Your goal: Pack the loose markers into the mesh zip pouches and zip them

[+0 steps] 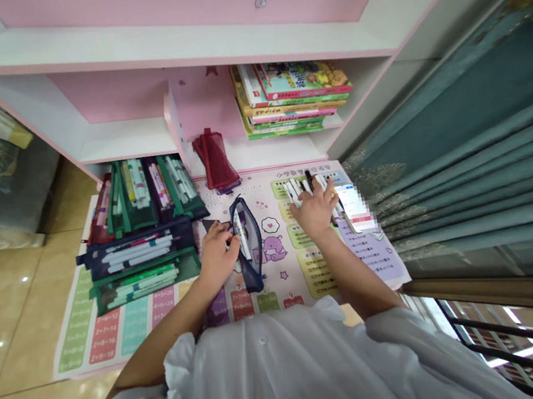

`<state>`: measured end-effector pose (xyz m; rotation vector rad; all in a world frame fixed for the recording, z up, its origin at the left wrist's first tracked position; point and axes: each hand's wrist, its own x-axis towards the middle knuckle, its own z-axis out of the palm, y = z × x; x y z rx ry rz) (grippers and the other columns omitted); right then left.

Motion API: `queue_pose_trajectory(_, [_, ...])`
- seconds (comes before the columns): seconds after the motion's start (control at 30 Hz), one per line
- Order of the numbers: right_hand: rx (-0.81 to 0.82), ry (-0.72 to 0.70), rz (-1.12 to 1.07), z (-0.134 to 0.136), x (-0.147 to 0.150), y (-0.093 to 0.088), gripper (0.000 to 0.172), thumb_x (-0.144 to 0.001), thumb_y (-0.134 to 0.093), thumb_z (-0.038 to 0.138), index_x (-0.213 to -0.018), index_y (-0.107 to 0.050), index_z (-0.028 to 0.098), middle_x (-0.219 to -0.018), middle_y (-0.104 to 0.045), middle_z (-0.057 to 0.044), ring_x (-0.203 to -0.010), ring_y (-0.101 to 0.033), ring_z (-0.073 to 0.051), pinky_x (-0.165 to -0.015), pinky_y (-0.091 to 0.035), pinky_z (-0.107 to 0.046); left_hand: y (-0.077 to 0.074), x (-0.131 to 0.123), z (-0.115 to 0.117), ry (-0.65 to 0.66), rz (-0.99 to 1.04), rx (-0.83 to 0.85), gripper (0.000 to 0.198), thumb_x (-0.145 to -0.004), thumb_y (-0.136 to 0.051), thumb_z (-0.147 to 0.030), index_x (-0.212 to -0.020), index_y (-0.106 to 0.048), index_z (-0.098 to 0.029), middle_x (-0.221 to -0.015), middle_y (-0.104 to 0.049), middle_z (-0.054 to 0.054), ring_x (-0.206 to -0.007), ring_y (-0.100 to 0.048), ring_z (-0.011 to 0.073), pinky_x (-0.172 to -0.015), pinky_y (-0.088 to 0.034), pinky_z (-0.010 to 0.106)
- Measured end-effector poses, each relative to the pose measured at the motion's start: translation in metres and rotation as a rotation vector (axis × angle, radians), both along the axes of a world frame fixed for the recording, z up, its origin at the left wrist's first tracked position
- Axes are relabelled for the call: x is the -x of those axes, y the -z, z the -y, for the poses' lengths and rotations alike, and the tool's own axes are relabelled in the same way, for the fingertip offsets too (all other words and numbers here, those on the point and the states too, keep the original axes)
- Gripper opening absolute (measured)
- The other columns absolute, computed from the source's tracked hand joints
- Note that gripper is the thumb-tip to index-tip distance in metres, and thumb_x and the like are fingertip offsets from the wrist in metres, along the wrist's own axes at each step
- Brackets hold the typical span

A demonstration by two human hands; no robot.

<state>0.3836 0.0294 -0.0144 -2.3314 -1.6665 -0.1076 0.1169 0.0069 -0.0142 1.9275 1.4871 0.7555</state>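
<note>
A dark blue mesh pouch (256,255) lies unzipped in the middle of the printed desk mat, with a white marker (243,238) visible inside. My left hand (218,253) is closed on the left edge of this pouch. My right hand (315,210) rests with fingers spread on a row of white and black markers (291,190) at the mat's right side. On the left, several green, red and blue mesh pouches (135,217) filled with markers lie side by side, two of them (141,283) crosswise in front.
Flat dark red mesh pouches (216,160) lie at the shelf's edge. Stacked books (295,94) stand in the right shelf compartment. A phone (356,207) lies right of the markers. A teal curtain (465,148) hangs along the right side.
</note>
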Motion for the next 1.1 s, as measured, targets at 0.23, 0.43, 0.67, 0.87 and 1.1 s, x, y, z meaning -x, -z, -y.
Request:
queue_pose_trajectory(0.23, [0.093, 0.068, 0.078, -0.002, -0.011, 0.007, 0.027, -0.085, -0.061, 0.030, -0.095, -0.074, 0.008, -0.152, -0.042, -0.021, -0.148, -0.015, -0.047, -0.112, -0.023, -0.072, 0.001, 0.000, 0.000, 0.005, -0.005, 0.007, 0.028, -0.088, -0.052, -0.036, -0.067, -0.063, -0.020, -0.121, -0.070, 0.010, -0.133, -0.053, 0.0313, -0.117, -0.041, 0.050])
queue_pose_trajectory(0.43, [0.055, 0.041, 0.049, -0.004, -0.010, 0.005, 0.024, -0.080, -0.063, 0.028, -0.088, -0.076, 0.009, -0.149, -0.046, -0.021, -0.146, -0.023, -0.046, -0.111, -0.023, -0.073, 0.000, 0.000, 0.000, 0.006, -0.006, -0.002, 0.027, -0.087, -0.052, -0.035, -0.068, -0.064, -0.020, -0.120, -0.070, 0.010, -0.131, -0.054, 0.0308, -0.115, -0.042, 0.050])
queue_pose_trajectory(0.67, [-0.106, -0.106, -0.202, 0.013, 0.021, -0.020, 0.015, -0.074, -0.065, 0.026, -0.063, -0.069, 0.017, -0.145, -0.054, -0.015, -0.147, -0.028, -0.043, -0.109, -0.026, -0.073, 0.004, 0.001, -0.001, 0.009, 0.004, -0.020, 0.028, -0.088, -0.053, -0.036, -0.068, -0.065, -0.021, -0.119, -0.071, 0.008, -0.131, -0.054, 0.0293, -0.116, -0.042, 0.049])
queue_pose_trajectory(0.87, [-0.048, -0.337, -0.389, 0.033, 0.070, -0.040, 0.016, -0.072, -0.068, 0.025, -0.058, -0.067, 0.019, -0.143, -0.058, -0.011, -0.147, -0.030, -0.040, -0.114, -0.024, -0.069, 0.003, 0.001, 0.000, 0.012, -0.001, -0.032, 0.028, -0.088, -0.052, -0.036, -0.068, -0.065, -0.020, -0.121, -0.071, 0.008, -0.132, -0.053, 0.0293, -0.117, -0.041, 0.048])
queue_pose_trajectory(1.1, [0.082, -0.378, -0.358, 0.028, 0.103, -0.028, 0.016, -0.074, -0.072, 0.028, -0.062, -0.070, 0.017, -0.148, -0.052, -0.014, -0.150, -0.022, -0.041, -0.114, -0.022, -0.068, 0.004, 0.002, -0.002, 0.032, -0.005, -0.040, 0.028, -0.088, -0.052, -0.035, -0.065, -0.062, -0.020, -0.121, -0.071, 0.011, -0.129, -0.056, 0.0279, -0.118, -0.039, 0.051])
